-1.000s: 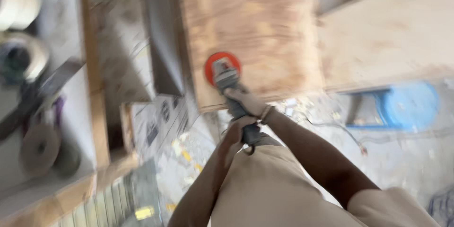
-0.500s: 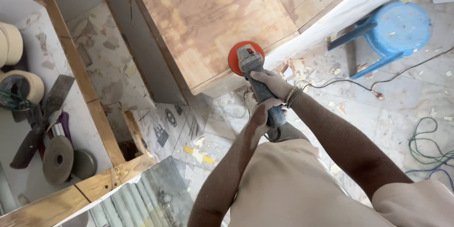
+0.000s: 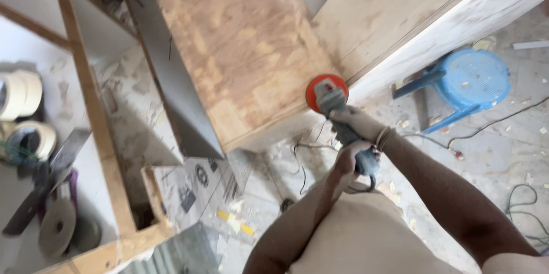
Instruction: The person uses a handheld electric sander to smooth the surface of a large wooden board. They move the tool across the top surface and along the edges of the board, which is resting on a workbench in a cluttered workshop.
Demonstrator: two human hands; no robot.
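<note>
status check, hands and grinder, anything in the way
Both hands shut on grinder: right hand forward, left hand at rear. Orange disc at plywood panel edge. Cord trails on floor below; blue stool off right.

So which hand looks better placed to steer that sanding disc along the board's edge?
Probably the right hand: it grips the grinder just behind the orange disc at the plywood board edge. The left hand holds the rear handle, farther back.

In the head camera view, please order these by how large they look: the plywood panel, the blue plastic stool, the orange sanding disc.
1. Plywood panel, by far the largest.
2. Blue plastic stool.
3. Orange sanding disc, the smallest, though it sits nearer the camera than the stool.
</note>
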